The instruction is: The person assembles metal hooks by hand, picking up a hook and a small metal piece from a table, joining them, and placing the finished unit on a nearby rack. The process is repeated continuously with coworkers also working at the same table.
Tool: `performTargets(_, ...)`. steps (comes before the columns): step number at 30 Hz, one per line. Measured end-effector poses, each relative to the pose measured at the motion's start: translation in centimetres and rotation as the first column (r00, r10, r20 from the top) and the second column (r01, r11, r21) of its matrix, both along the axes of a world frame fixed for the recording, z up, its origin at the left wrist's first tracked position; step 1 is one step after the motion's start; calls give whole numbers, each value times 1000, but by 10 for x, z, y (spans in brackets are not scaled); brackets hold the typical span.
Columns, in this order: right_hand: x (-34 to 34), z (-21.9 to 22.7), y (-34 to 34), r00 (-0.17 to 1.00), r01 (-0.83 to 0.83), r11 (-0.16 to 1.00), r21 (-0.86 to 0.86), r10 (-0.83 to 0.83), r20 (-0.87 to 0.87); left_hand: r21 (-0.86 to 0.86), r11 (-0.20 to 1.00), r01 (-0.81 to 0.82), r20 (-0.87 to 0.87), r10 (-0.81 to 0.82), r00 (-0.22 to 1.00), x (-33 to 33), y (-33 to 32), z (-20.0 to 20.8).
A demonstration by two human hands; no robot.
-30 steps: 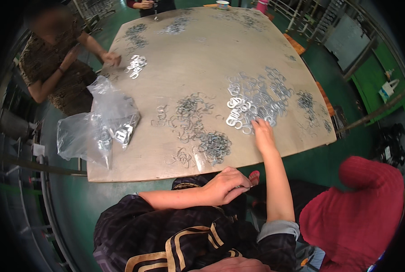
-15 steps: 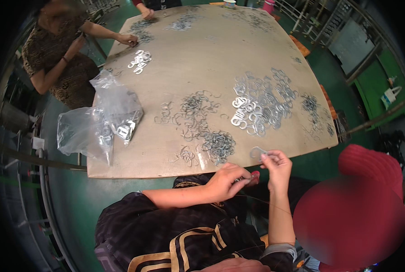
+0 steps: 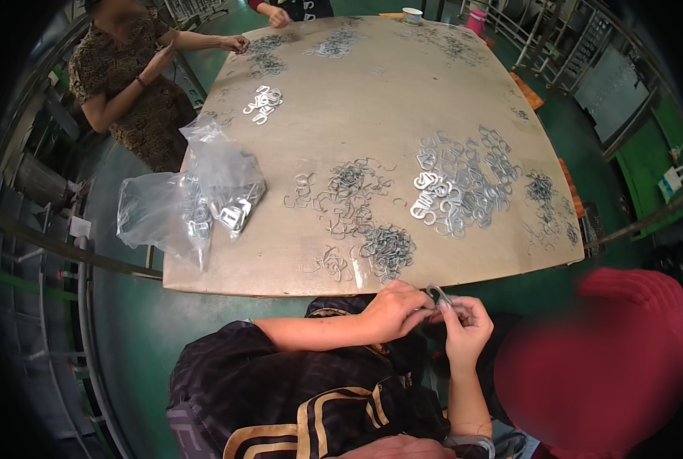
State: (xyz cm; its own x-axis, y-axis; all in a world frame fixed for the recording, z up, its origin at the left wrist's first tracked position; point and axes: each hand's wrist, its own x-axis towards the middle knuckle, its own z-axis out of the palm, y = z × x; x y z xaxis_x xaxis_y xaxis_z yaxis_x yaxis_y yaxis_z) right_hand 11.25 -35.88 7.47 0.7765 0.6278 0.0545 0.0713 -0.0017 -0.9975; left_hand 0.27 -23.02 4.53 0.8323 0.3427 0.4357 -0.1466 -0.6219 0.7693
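Observation:
My right hand (image 3: 468, 327) pinches a curved grey metal hook (image 3: 438, 291) between thumb and fingers, just off the table's near edge. Against it comes my left hand (image 3: 393, 312), its fingertips pressed together; whatever small piece they hold is mostly hidden. Closest to the hands lies a dense heap of thin wire clips (image 3: 388, 250), with a looser spread of wire clips (image 3: 353, 183) behind it. Farther right, flat silver curved hooks (image 3: 464, 183) are piled on the brown tabletop (image 3: 280, 252).
Clear plastic bags (image 3: 223, 172) with metal pieces sit at the table's left edge. Beyond them is a small group of bright hooks (image 3: 263, 103). A co-worker (image 3: 131, 84) stands at the far left, another person's hand (image 3: 279, 17) at the back. A person in red (image 3: 586, 375) is close at right.
My right hand has brought the hook down and left to meet my left hand. The view has shifted a little, so the table sits farther right in the picture.

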Motion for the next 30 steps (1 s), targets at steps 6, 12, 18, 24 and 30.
performTargets(6,-2,5,-5,988,23,999,30,-27,151,89,928,-363,-171,373,912,-21,86,-4)
performTargets(12,2,-1,-9,974,16,1000,-7,-14,225,602,528,-600,-161,815,556,-54,227,-57)
performTargets(18,2,-5,-7,958,59,998,-6,-55,282,762,519,-387,-248,786,566,-43,235,-48)
performTargets(24,-1,-3,-12,974,49,998,-29,-41,225,430,760,-487,-423,647,635,-47,252,-24)
performTargets(30,-1,-14,-7,964,64,998,-10,-59,260,-705,674,-223,-249,59,967,-42,202,-2)
